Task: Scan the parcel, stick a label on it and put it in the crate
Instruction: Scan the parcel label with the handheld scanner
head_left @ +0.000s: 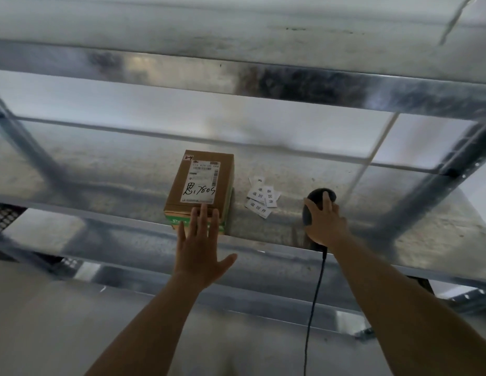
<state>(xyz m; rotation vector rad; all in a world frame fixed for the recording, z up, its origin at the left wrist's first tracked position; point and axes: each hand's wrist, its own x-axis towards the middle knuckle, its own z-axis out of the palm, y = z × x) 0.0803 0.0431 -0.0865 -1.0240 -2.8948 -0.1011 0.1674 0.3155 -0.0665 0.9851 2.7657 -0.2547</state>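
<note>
Two hands are raised to the metal shelf (345, 234). The parcel (200, 183) sits mid-shelf; the left hand (200, 248) is spread flat at its near edge. The scanner (316, 206), right of the parcel, is gripped by the right hand (327, 226). The barcode should be aimed at squarely.

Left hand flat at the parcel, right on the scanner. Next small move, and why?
Probably swing the scanner left and aim it at the parcel's shipping label. The right hand grips the scanner on the shelf, the open left hand steadies the parcel's near edge, and the small labels lie unpicked between them.
</note>
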